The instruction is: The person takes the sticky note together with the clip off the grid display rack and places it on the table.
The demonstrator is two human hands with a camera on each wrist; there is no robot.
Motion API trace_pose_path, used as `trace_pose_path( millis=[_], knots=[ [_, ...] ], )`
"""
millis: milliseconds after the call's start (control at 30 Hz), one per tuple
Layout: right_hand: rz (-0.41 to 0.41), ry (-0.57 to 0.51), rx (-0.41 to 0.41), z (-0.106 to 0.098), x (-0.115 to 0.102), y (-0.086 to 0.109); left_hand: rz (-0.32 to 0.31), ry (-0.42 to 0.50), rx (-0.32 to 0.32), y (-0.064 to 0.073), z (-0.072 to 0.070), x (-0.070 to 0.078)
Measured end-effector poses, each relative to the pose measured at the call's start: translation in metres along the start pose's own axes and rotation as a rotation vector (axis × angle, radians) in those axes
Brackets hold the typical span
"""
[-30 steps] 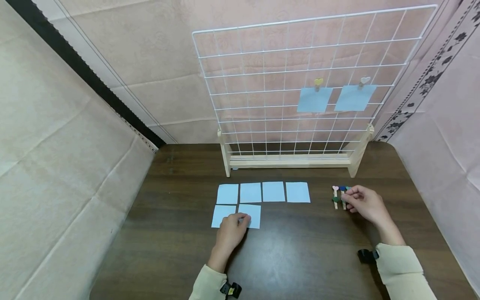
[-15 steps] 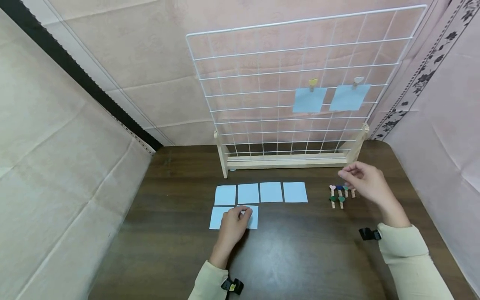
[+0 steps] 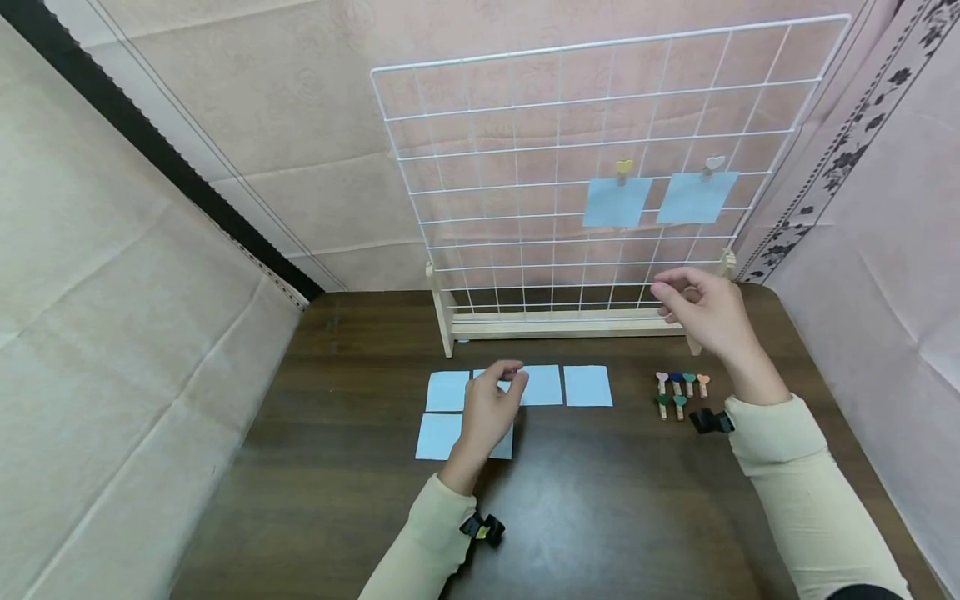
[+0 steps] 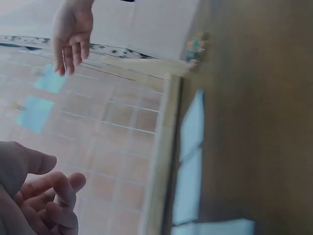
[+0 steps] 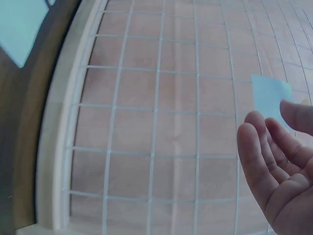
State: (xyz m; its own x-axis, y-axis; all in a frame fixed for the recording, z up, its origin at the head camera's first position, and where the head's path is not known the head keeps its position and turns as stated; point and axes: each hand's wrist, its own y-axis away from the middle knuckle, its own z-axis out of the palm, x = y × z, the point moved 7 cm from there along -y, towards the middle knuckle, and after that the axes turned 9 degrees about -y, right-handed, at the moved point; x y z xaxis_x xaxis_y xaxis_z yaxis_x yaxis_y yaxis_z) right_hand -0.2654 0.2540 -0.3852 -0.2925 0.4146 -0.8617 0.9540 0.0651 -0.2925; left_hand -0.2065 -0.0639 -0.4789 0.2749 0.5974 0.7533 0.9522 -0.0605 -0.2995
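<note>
My left hand hovers over the blue paper squares on the table, its fingers loosely bent. In the left wrist view a gap shows between its thumb and fingers, with nothing held. My right hand is raised before the lower right of the white wire grid. Its thumb and fingers stand apart around nothing in the right wrist view. Two blue squares hang on the grid, one under a yellow heart clothespin, the other under a white heart clothespin.
Several small heart-topped clothespins lie in two rows on the right of the brown table. A wooden base holds the grid upright at the back. Pale cloth encloses the sides and rear.
My right hand has risen from beside the clothespins toward the grid, up and left. My left hand has lifted off the lower blue squares and moved forward over the upper row.
</note>
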Motion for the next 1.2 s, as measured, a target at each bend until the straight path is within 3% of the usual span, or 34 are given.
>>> trace_pose_path(
  millis=[333, 600, 933, 1200],
  knots=[
    [-0.039, -0.126, 0.087, -0.008, -0.03, -0.041, 0.095, 0.102, 0.095, -0.053, -0.011, 0.041],
    [-0.068, -0.181, 0.102, -0.01, -0.053, -0.061, 0.164, 0.173, 0.095, -0.08, -0.01, 0.068],
    [-0.075, -0.259, 0.135, -0.013, -0.073, -0.081, 0.149, 0.235, 0.073, -0.108, -0.001, 0.086],
    [-0.089, -0.305, 0.119, -0.01, -0.083, -0.093, 0.152, 0.283, 0.067, -0.133, -0.004, 0.098]
  ],
)
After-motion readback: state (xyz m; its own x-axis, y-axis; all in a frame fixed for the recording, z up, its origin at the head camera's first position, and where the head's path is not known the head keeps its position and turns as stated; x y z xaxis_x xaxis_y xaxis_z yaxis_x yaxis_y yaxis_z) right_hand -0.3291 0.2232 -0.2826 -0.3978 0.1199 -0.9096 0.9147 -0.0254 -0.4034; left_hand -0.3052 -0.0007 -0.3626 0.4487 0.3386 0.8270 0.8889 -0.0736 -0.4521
